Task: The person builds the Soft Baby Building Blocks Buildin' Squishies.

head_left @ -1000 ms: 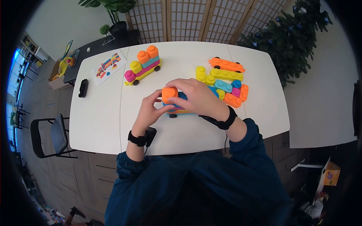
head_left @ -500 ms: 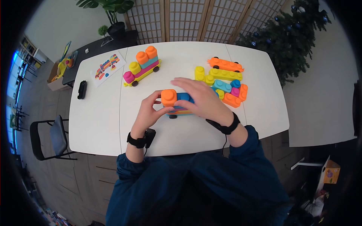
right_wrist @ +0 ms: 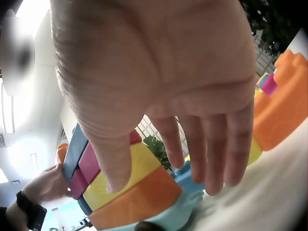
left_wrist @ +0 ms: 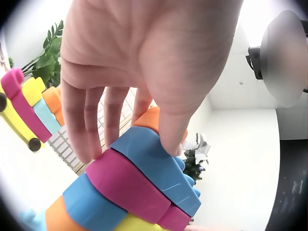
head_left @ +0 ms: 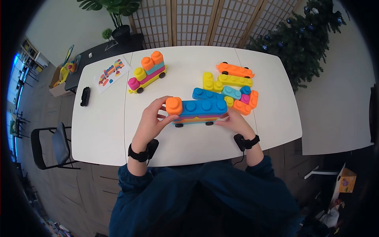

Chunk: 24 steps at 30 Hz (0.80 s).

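In the head view, a stacked block car [head_left: 199, 111] stands near the table's middle, with dark wheels under a light blue base. Its layers are orange, yellow, magenta and blue, topped by a long blue block and an orange block [head_left: 174, 106] at the left end. My left hand [head_left: 153, 119] grips that end, thumb on the near side by the upper blue layer [left_wrist: 156, 163] and fingers behind. Around the right end, my right hand [head_left: 238, 123] holds the car, its thumb against the yellow layer [right_wrist: 144, 166] in the right wrist view and its fingers on the far side.
Behind the car lie a long blue block [head_left: 207, 94], several loose blocks [head_left: 231, 93] and an orange wheeled base [head_left: 235, 70]. A second block car [head_left: 148, 75] stands at back left, beside a picture sheet [head_left: 113, 74] and a black object [head_left: 85, 96] on the white table [head_left: 98, 134].
My right hand has left the top of the car near the orange block and moved right and down to its right end. The left hand keeps its grip on the left end.
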Each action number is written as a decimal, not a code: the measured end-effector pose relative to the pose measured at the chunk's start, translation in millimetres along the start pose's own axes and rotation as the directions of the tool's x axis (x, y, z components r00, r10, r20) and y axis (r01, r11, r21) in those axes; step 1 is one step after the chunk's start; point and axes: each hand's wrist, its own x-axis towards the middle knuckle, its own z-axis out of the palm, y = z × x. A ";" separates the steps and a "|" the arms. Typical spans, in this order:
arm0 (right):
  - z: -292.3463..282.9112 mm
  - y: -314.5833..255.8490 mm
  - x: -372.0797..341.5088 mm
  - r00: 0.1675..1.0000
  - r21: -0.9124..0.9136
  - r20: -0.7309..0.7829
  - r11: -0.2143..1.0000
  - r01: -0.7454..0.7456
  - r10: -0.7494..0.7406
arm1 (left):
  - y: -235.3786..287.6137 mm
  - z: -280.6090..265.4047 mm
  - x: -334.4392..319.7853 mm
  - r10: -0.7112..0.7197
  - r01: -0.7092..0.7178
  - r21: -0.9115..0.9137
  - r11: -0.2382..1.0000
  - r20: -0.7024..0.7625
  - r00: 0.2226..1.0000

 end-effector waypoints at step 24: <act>-79.4 -33.8 198.0 0.974 -0.172 -0.215 0.984 0.038 -0.075 | 3.1 -24.5 208.8 0.349 -0.303 0.241 0.922 -0.180 0.920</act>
